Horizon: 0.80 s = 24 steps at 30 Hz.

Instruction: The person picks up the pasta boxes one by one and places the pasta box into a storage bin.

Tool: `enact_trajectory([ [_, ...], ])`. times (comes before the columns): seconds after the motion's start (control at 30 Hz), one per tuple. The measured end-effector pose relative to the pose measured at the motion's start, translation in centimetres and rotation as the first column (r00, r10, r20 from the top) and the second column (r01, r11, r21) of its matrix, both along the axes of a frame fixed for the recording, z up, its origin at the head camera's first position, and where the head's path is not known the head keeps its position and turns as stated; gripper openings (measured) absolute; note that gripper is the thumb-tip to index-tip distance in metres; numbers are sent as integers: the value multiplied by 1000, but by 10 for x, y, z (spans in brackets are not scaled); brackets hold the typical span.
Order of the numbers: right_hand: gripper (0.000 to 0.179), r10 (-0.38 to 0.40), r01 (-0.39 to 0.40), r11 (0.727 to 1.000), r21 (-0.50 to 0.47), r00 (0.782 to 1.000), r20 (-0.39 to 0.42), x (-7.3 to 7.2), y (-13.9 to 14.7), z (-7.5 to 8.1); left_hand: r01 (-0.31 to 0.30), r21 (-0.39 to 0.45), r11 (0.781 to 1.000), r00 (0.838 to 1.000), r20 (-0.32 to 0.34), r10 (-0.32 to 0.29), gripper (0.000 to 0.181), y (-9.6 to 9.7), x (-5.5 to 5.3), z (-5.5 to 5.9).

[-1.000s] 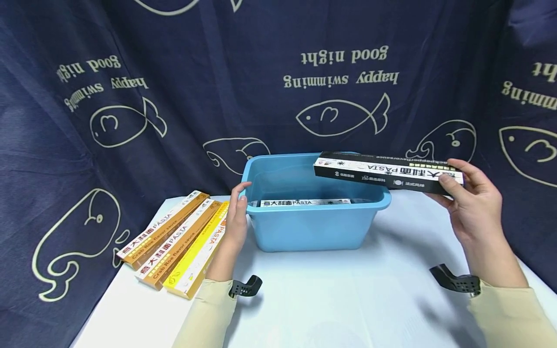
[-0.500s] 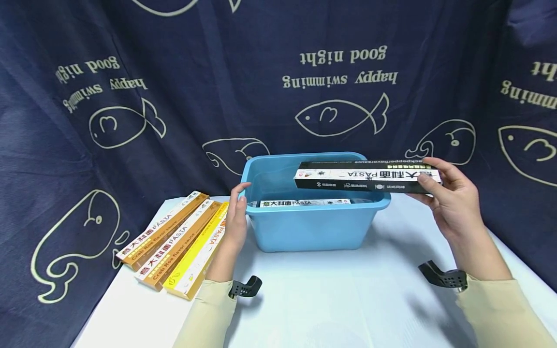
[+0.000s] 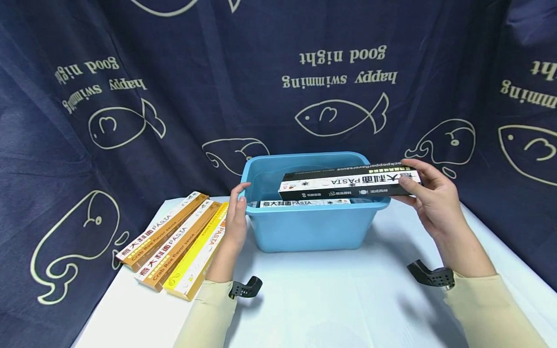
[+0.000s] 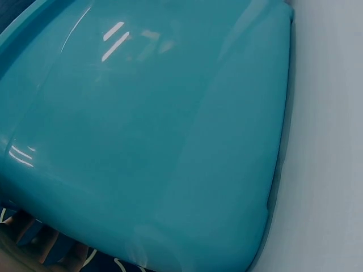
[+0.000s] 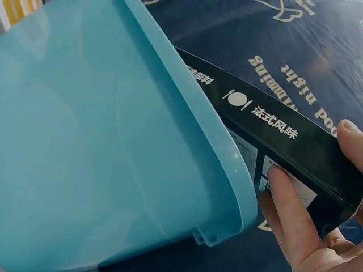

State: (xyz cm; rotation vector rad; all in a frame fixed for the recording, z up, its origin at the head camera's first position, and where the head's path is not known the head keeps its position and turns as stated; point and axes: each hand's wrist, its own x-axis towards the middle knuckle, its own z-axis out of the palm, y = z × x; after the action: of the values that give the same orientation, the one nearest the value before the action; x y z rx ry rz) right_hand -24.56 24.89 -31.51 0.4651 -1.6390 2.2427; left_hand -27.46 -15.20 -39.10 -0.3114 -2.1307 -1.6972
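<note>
My right hand point(image 3: 435, 203) grips the right end of a black and white pasta box point(image 3: 348, 183), thumb on its front face and fingers behind. In the head view the box slants over the opening of a blue plastic bin point(image 3: 313, 229), its left end lower. The right wrist view shows fingers under the black box point(image 5: 306, 141), beside the bin's rim point(image 5: 198, 107). My left hand point(image 3: 236, 222) holds the bin's left rim; in the left wrist view its fingers point(image 4: 39, 243) are partly hidden at the bin's side. Another pasta box point(image 3: 304, 203) lies inside, along the front wall.
Left of the bin, two brown crab roe pasta boxes point(image 3: 167, 232) and a yellow pasta box point(image 3: 197, 251) lie side by side on the white table point(image 3: 304, 299). A dark blue curtain point(image 3: 243, 87) with fish drawings hangs behind.
My right hand has carried the black pasta box left and slightly down, from above the bin's right end to across its opening. The left hand and the bin have stayed put.
</note>
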Motion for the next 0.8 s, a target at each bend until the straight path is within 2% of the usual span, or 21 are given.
enact_trajectory([
  [0.5, 51, -32, 19, 990, 139, 995, 92, -3, -24, 8, 1, -6, 1000, 1000, 7, -1, 51, 1, -1, -1],
  [0.8, 52, -49, 11, 967, 256, 989, 141, -7, -35, 13, 2, -7, 1000, 1000, -11, -2, 52, 1, -1, -1],
])
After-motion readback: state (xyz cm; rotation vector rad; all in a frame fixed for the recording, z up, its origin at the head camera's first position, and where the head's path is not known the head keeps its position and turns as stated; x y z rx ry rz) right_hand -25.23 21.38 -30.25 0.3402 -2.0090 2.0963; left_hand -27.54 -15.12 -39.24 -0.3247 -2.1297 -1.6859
